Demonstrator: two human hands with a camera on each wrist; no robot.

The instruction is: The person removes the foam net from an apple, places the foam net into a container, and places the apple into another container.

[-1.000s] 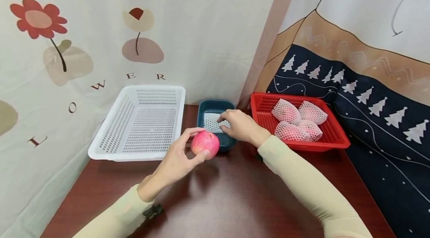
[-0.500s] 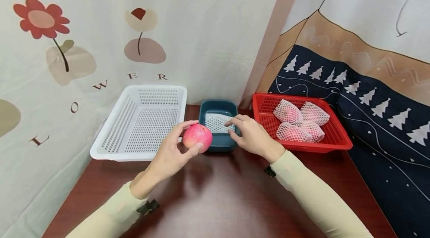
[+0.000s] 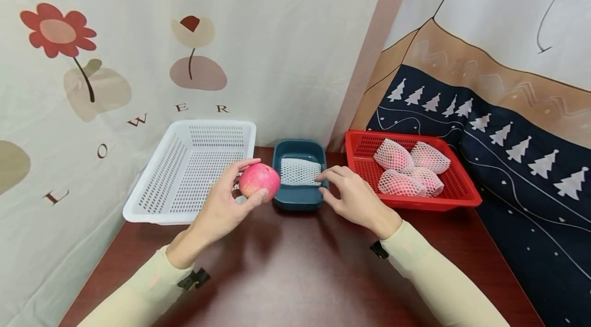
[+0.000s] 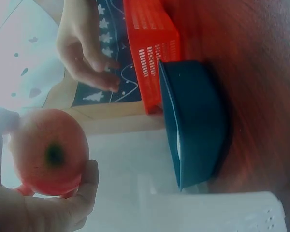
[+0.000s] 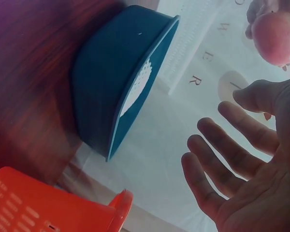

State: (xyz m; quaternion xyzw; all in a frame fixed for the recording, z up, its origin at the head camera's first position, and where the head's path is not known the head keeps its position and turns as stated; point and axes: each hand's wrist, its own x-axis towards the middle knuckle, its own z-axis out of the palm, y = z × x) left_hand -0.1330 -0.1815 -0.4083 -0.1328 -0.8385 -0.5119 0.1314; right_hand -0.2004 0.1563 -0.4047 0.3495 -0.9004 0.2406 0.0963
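A pinkish-red apple [image 3: 259,182] is gripped in my left hand [image 3: 224,207], thumb on the near side and fingers behind it. It is held above the table, by the right edge of the white basket. In the left wrist view the apple's [image 4: 50,150] dark hollow faces the camera. My right hand [image 3: 359,197] hovers at the right rim of the dark teal bin [image 3: 300,198], its fingers loosely bent with nothing in them. White foam netting [image 3: 300,172] lies inside that bin. In the right wrist view the right hand's fingers [image 5: 227,159] are spread apart.
The white perforated basket [image 3: 152,213] stands at left. On the right, a red basket [image 3: 415,203] holds several net-wrapped apples [image 3: 400,183]. Both sit on a dark red-brown table [image 3: 295,270] against printed curtains [image 3: 286,50].
My left hand has moved left with the apple, away from the teal bin. The right hand has drawn back rightward from over the netting to the bin's right rim.
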